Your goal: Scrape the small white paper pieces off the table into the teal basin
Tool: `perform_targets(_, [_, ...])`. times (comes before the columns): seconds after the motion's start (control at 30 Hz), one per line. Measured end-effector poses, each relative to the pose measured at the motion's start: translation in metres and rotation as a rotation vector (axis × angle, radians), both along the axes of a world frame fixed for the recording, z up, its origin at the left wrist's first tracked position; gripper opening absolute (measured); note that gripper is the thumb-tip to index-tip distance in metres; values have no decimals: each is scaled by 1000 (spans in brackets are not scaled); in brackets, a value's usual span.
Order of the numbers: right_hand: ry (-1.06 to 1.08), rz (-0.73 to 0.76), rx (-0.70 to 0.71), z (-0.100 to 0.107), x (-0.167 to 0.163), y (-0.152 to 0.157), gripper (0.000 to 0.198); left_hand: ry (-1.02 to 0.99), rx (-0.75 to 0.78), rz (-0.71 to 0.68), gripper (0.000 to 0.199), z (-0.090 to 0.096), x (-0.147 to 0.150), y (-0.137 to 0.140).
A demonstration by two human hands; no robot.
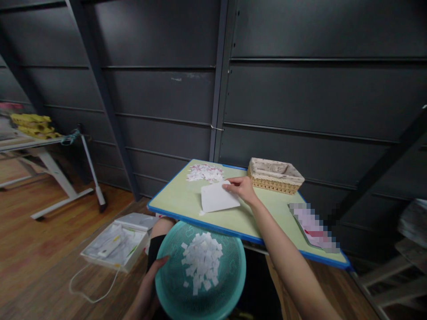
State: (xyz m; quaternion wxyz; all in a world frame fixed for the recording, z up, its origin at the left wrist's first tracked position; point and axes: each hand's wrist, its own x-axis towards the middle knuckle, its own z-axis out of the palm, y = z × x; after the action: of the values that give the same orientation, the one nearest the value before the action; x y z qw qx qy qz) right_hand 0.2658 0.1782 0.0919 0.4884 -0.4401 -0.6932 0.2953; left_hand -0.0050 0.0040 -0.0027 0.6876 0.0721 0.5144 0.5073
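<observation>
My left hand (157,267) grips the left rim of a teal plastic colander (235,275), thumb over the edge, the other fingers hidden beneath. Small white paper pieces (202,260) lie heaped in the colander, which sits over my lap below the table edge. Above the table, my right hand (242,189) pinches the upper right corner of a white card (218,198), which is tilted over the tabletop. A small white scrap (202,213) lies by the card's lower left corner. Behind the card is a spread of white and pinkish paper bits (205,172).
The pale green table (270,211) has a blue edge. A lined wicker basket (275,177) stands at its back right, and a blurred-out flat item (313,226) lies at the right. An open white box (116,244) with a cord is on the floor left. A dark panelled wall (160,89) rises behind.
</observation>
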Motion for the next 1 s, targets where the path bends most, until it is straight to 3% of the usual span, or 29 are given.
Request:
perform_targets(0.47, [15,48,-55,1,2,1,36,13,-10,2,32,2,1,1])
perform_targets(0.87, [-71,-156,123,-3,0,3,35,-18,1,8,45,-1,-1,0])
perform_targets(1.0, [-5,-89,63,0,-1,1,37,-22,-12,1,46,-3,-2,0])
